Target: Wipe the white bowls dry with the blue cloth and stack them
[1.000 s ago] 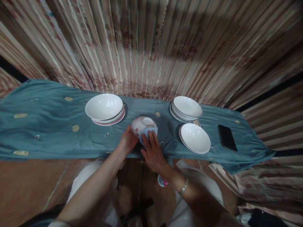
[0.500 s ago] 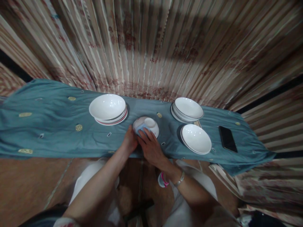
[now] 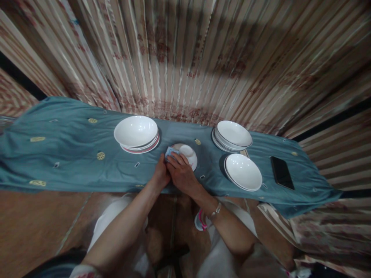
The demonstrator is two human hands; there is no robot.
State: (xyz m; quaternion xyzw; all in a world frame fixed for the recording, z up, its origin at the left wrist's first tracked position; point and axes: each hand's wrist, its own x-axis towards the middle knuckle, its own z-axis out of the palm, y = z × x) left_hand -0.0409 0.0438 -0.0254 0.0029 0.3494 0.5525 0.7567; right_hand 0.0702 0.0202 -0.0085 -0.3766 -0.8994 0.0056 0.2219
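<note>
A small white bowl (image 3: 191, 159) with its foot ring facing up is at the front middle of the table, between my hands. My left hand (image 3: 161, 172) grips its left edge, the fingertips mostly hidden. Under the fingers of my right hand (image 3: 181, 172) a light blue cloth (image 3: 169, 151) is pressed against the bowl's outer side. To the left stands a stack of white bowls and plates (image 3: 136, 132), some with red rims. On the right are a stack of dark-rimmed white dishes (image 3: 234, 134) and, nearer me, a few shallow white bowls (image 3: 244, 172).
A black phone (image 3: 282, 173) lies at the table's right end. The teal patterned tablecloth (image 3: 72, 150) hangs over the front edge just before my knees. A striped, pleated curtain (image 3: 179, 69) rises directly behind the table.
My right hand has slid the blue cloth leftward over the bowl's outside, towards its left edge. My left hand keeps its hold. The whole view has shifted slightly.
</note>
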